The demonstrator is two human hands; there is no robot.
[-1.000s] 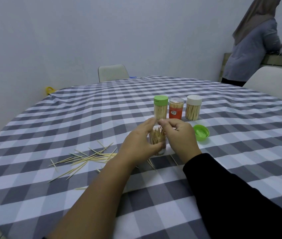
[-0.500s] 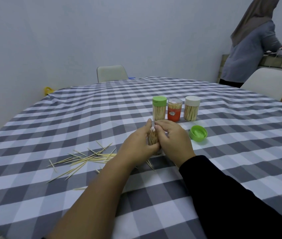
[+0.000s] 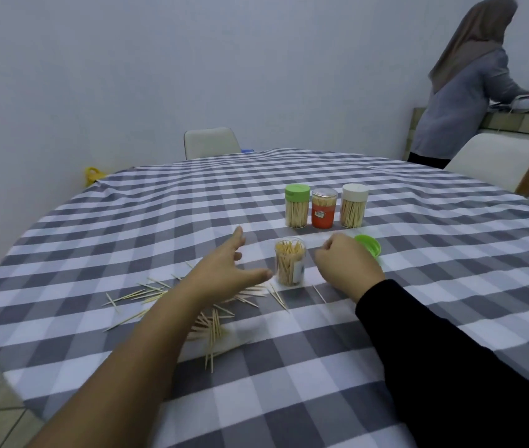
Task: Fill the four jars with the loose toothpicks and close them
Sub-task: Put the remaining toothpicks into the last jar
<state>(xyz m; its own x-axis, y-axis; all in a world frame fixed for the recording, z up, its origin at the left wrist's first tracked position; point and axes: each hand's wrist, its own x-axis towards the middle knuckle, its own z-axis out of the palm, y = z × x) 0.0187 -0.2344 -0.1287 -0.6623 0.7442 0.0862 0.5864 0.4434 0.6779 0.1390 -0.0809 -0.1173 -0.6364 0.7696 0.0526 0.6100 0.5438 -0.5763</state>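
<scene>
The open jar point(image 3: 290, 262) of toothpicks stands upright on the checked tablecloth point(image 3: 418, 260), between both hands and touching neither. The left hand point(image 3: 224, 270) is spread, fingers straight, holding nothing. The right hand point(image 3: 344, 265) is loosely curled; whether it pinches something I cannot tell. Loose toothpicks point(image 3: 211, 321) lie under the left wrist, and the green lid point(image 3: 369, 245) lies just behind the right hand.

The right hand point(image 3: 347, 270) covers part of the green lid point(image 3: 370, 245). The left forearm hides some loose toothpicks point(image 3: 211, 321). The table point(image 3: 450, 286) runs off the lower right edge.
</scene>
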